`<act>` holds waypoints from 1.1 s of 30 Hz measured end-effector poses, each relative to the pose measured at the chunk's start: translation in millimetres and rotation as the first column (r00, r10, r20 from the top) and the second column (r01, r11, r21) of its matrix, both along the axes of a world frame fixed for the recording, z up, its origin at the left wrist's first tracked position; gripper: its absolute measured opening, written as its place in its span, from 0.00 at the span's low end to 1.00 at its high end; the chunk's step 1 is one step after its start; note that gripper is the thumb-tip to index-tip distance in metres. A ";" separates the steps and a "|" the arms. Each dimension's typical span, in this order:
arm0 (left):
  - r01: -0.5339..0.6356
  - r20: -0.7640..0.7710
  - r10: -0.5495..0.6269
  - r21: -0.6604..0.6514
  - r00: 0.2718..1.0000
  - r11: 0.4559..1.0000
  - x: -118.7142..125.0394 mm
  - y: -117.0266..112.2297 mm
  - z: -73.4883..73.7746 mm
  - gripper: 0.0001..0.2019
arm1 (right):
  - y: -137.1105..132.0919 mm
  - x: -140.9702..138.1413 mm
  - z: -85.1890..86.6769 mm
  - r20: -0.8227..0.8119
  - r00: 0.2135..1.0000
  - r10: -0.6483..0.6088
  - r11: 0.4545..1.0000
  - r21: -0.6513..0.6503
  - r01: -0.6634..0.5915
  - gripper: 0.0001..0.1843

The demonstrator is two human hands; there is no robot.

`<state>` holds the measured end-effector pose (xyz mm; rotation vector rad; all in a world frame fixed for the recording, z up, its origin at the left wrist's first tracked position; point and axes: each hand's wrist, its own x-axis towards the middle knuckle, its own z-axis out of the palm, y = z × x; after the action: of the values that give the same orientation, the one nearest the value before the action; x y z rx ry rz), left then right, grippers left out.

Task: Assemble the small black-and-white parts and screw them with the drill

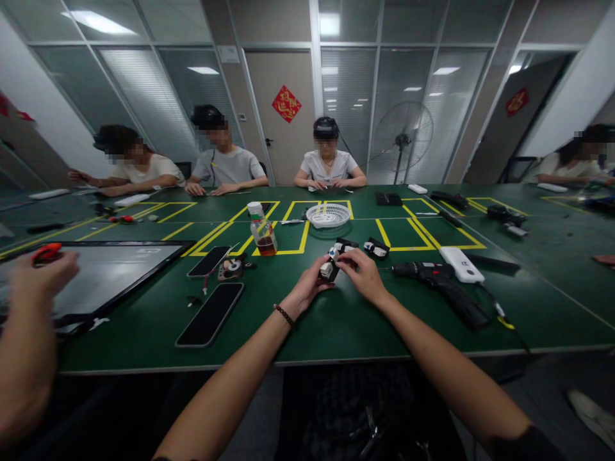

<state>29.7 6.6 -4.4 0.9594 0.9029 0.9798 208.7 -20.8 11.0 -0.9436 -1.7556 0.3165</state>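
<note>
- Step in hand: two-handed handling of a small part (328,269). The left hand (307,282) appears to support it while the right hand (364,275) works at its upper right side.
- Location: the part is between the two hands, just above the worktop (336,333), ahead of the person and near the middle of the view.
- Left fingers: clamped on the part from its left side and below.
- Right fingers: bent, tips close together and apparently touching the part. Whether they pinch it or only press it cannot be told.
- Next move: any further adjustment probably calls for a firm left hold and light, precise right fingertip pressure.
- Appearance: the part is compact, with a black body, a white block and a small blue detail on top. It is tilted. Fine features are too small to tell, and fingers cover some of its surface.
- Similar piece: a black-and-white piece (377,248) lies on the worktop just beyond the right hand.
- Right side: a drill (432,274) lies near the right forearm, with a white device (462,264) beside it.
- Left side: a phone (210,315) and a small motor (231,267) lie apart from the left hand.
- Beyond: a bottle (264,235) stands upright, near a white basket (328,221).
</note>
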 end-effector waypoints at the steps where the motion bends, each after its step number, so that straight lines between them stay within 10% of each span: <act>1: 0.004 -0.013 -0.004 0.006 1.000 1.000 0.9 -2.0 0.6 0.27 | -1.4 -0.2 -0.3 0.013 1.000 0.002 1.000 0.014 -0.002 0.09; 33: -0.001 -0.119 0.020 0.154 0.993 0.988 0.0 -12.7 -0.7 0.26 | -12.6 -4.6 -8.0 0.004 0.999 0.049 0.996 -0.076 -0.048 0.11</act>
<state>29.7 -6.1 -5.1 1.1555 0.9436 1.0202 204.1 -33.4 3.0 -0.9574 -1.7841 0.4143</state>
